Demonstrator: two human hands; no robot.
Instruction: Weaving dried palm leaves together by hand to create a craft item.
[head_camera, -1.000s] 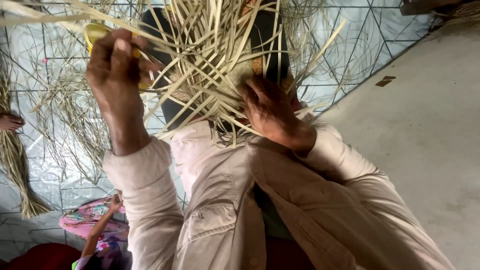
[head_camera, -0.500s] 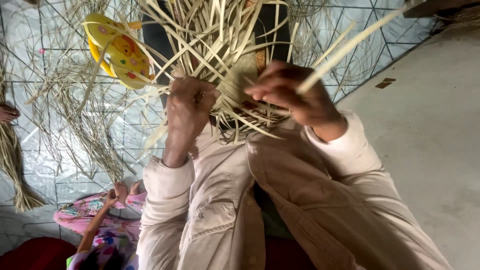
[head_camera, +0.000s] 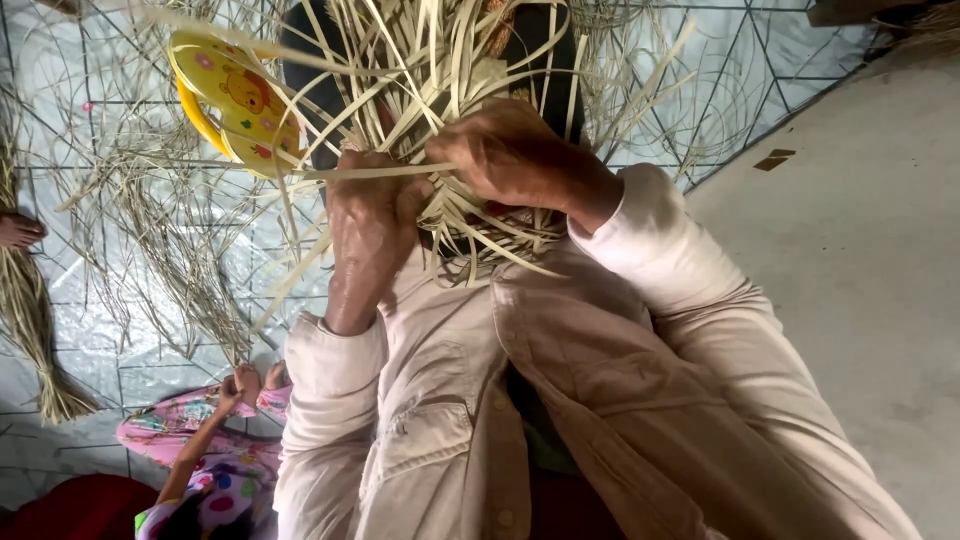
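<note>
A partly woven mat of pale flat straw strips (head_camera: 470, 215) lies in my lap, its loose ends fanning out in every direction. My left hand (head_camera: 370, 220) is closed on the strips at the weave's left edge. My right hand (head_camera: 510, 155) is just to its right, fingers pinched on one strip (head_camera: 350, 172) that runs flat to the left over my left hand. The two hands touch at the fingertips. Cream jacket sleeves (head_camera: 660, 270) cover both of my arms.
A yellow plastic item with a cartoon print (head_camera: 235, 100) lies among loose straw (head_camera: 170, 240) on the clear plastic sheet (head_camera: 700, 90). A straw bundle (head_camera: 35, 330) lies at the far left beside a bare foot (head_camera: 18, 230). A child in flowered clothes (head_camera: 200, 470) sits lower left. Bare concrete floor (head_camera: 860, 260) is to the right.
My right hand has come down and to the left onto the weave, laying a strip across. My left hand moved from the yellow item to the weave a second ago and stays there.
</note>
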